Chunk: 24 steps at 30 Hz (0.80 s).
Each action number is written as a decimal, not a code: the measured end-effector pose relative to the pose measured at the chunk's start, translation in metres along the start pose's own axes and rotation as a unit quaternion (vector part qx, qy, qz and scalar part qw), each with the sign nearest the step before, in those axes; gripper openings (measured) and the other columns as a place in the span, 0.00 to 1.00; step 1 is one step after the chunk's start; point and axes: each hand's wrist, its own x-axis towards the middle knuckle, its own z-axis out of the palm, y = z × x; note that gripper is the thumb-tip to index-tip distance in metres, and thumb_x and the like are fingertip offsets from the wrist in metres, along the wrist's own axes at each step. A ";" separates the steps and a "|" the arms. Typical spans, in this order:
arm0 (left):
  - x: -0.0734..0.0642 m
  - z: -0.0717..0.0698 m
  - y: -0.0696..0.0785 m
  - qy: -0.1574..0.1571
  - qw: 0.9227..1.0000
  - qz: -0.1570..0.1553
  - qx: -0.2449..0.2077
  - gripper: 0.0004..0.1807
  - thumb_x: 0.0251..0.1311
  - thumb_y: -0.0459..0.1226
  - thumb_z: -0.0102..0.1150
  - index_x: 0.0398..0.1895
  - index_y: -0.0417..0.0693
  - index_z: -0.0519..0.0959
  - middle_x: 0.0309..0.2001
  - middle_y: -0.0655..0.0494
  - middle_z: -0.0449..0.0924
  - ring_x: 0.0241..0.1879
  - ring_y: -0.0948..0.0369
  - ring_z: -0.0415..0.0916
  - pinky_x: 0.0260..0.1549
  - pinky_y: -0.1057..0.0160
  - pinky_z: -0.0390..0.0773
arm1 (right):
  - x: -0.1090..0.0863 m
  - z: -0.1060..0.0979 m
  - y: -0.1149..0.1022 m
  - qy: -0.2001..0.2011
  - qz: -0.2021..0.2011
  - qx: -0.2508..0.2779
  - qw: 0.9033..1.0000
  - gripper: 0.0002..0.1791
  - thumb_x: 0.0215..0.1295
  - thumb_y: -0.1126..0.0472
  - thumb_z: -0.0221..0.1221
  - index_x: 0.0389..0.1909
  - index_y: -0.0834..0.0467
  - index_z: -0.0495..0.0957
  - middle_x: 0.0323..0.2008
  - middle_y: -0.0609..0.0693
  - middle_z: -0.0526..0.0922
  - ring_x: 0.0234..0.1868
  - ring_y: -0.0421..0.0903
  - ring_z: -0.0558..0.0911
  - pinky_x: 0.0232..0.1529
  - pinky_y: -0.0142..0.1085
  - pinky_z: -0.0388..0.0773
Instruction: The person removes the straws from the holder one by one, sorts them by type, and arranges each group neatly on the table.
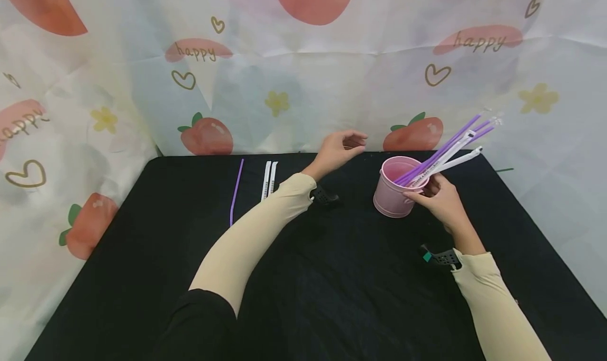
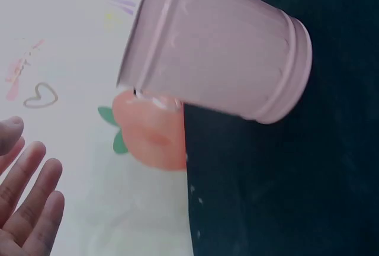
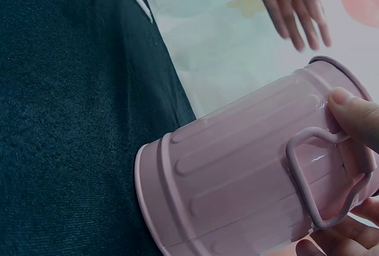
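My right hand (image 1: 443, 197) grips the pink metal bucket (image 1: 391, 195) at its right side. In the right wrist view, the thumb (image 3: 355, 117) lies near the rim by the wire handle (image 3: 302, 176), with fingers curled below. Several thin purple sticks (image 1: 448, 147), like straws with clear crinkled ends, lean to the right out of the bucket beside white printed sticks (image 1: 460, 159). My left hand (image 1: 336, 150) hovers left of the bucket, apart from it, fingers loosely bent and holding nothing. The left wrist view also shows this hand (image 2: 29, 208) with spread fingers.
On the left of the black table (image 1: 341, 276) lie one purple stick (image 1: 236, 192) and two white printed sticks (image 1: 266, 181), partly hidden by my left sleeve (image 1: 251, 240). Behind the table's far edge hangs a cloth backdrop (image 1: 332, 87) printed with fruit, hearts and flowers.
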 end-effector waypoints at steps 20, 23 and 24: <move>0.030 0.067 0.042 -0.079 0.995 0.027 0.047 0.14 0.60 0.37 0.60 0.49 0.46 0.79 0.43 0.55 0.83 0.42 0.66 0.79 0.39 0.81 0.74 | 0.000 -0.002 -0.002 -0.013 0.007 -0.007 1.000 0.38 0.62 0.58 0.61 0.68 0.65 0.54 0.61 0.66 0.67 0.47 0.21 0.69 0.43 0.11 0.69; 0.029 0.075 0.044 -0.083 0.995 0.023 0.049 0.13 0.59 0.37 0.61 0.48 0.46 0.79 0.41 0.56 0.84 0.40 0.68 0.79 0.38 0.82 0.74 | 0.000 -0.001 -0.002 -0.014 0.000 0.002 1.000 0.38 0.62 0.59 0.61 0.68 0.66 0.54 0.61 0.68 0.67 0.46 0.19 0.69 0.42 0.11 0.70; 0.029 0.077 0.045 -0.084 0.995 0.022 0.049 0.13 0.59 0.37 0.61 0.47 0.46 0.80 0.41 0.56 0.84 0.40 0.69 0.79 0.38 0.82 0.74 | 0.000 -0.001 -0.002 -0.014 -0.002 0.005 1.000 0.38 0.62 0.60 0.61 0.68 0.66 0.53 0.62 0.69 0.66 0.46 0.18 0.69 0.42 0.10 0.69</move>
